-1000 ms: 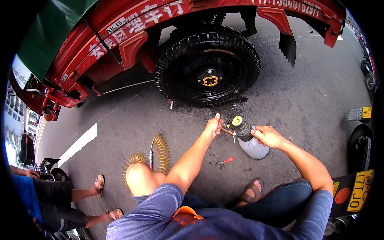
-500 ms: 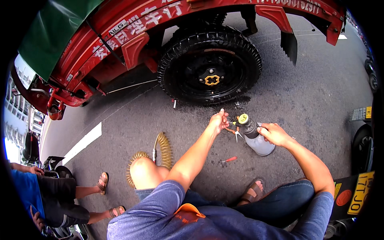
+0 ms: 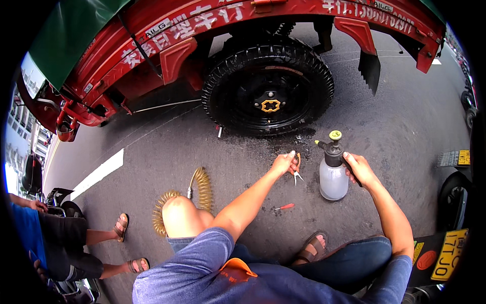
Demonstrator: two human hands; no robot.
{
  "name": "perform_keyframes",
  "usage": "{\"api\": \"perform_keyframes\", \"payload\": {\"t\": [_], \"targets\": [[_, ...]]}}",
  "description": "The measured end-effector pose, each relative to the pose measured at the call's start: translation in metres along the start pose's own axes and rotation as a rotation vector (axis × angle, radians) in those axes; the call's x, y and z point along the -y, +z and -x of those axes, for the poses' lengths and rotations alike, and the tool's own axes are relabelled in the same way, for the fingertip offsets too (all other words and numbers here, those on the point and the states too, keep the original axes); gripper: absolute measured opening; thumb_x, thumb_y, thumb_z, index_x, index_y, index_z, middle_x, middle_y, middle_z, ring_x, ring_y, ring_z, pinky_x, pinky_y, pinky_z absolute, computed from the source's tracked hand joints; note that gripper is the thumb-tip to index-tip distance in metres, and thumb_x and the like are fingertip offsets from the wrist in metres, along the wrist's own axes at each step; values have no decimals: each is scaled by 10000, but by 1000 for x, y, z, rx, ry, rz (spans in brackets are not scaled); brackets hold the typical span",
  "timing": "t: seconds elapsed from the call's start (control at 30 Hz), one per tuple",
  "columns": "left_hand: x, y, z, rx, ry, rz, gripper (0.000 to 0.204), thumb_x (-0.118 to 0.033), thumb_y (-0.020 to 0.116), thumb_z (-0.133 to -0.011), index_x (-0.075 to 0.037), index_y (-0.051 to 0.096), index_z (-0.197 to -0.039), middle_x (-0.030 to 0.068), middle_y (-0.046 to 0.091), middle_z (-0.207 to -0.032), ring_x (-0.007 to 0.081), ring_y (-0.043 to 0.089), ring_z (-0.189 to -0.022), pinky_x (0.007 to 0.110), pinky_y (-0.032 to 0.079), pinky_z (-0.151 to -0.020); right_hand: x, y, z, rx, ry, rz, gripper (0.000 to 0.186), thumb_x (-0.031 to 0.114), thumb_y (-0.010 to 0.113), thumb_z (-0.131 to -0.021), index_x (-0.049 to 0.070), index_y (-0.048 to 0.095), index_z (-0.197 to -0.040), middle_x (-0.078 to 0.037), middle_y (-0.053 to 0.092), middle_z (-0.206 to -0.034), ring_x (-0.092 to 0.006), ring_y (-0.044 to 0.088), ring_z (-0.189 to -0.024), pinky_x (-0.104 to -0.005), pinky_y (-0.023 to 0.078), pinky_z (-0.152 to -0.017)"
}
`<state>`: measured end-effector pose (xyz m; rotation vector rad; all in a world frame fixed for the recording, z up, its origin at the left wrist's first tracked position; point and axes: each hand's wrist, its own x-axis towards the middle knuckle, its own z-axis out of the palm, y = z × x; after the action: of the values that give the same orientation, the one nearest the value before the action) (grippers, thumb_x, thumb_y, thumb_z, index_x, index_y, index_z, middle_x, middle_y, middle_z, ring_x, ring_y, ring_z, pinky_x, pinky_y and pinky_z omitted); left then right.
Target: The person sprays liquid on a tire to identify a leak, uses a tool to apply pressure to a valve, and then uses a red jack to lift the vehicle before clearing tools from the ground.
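Red truck body (image 3: 167, 55), black tyre (image 3: 268, 86), yellow hub nut (image 3: 270, 105), orange-handled pliers (image 3: 296, 169), yellow-capped clear spray bottle (image 3: 333, 175)

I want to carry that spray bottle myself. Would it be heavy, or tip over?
The spray bottle looks like clear plastic, so probably light and not fragile. How full it is I cannot tell, so liquid could add weight. It stands tall and narrow on the asphalt, so a push might tip it; the right hand grips its black handle, likely the easiest hold.
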<state>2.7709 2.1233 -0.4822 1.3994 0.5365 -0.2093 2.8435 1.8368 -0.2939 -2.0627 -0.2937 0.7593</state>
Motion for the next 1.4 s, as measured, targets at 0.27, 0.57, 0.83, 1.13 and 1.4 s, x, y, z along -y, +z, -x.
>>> {"api": "perform_keyframes", "payload": {"t": [0.27, 0.57, 0.83, 1.13, 1.4], "targets": [[57, 10, 16, -108, 192, -1079, 556, -307, 675, -815, -146, 540, -1330, 134, 422, -1450, 325, 376, -1352, 468, 366, -1074, -65, -60, -12, -338, 206, -705, 448, 529, 613, -899, 89, 572, -975, -42, 610, -819, -146, 616, -708, -293, 528, -648], [71, 17, 12, -88, 343, -1333, 420, -158, 611, -810, -169, 615, -1230, 104, 501, -1332, 308, 424, -1281, 473, 377, -1019, -120, -99, 6, -324, 288, -28, 494, 451, 659, -868, 51, 577, -1147, -48, 619, -944, -195, 591, -894, -390, 488, -790], [91, 19, 21, 9, 521, -1565, 179, -175, 545, -843, -75, 665, -932, 129, 656, -983, 270, 617, -969, 420, 441, -852, -66, -140, 5, -777, -265, 316, 346, 292, 625, -936, 27, 624, -1158, -126, 625, -1105, -220, 613, -1042, -345, 466, -921], [130, 53, 142, 715, 209, -1305, 284, -298, 672, -815, -125, 658, -1040, 123, 695, -967, 315, 659, -984, 496, 480, -870, 33, -41, -23, -515, -487, 317, 305, 234, 638, -917, 34, 626, -1147, -96, 641, -1085, -216, 649, -989, -340, 512, -857], [-45, -89, 108, 553, 352, -1472, 463, -327, 654, -856, -81, 562, -1238, 147, 641, -1162, 349, 596, -1105, 453, 469, -943, 82, -4, -20, -433, -702, 262, 282, 191, 657, -898, 48, 634, -1140, -90, 613, -1174, -209, 614, -1079, -320, 511, -866]]}}
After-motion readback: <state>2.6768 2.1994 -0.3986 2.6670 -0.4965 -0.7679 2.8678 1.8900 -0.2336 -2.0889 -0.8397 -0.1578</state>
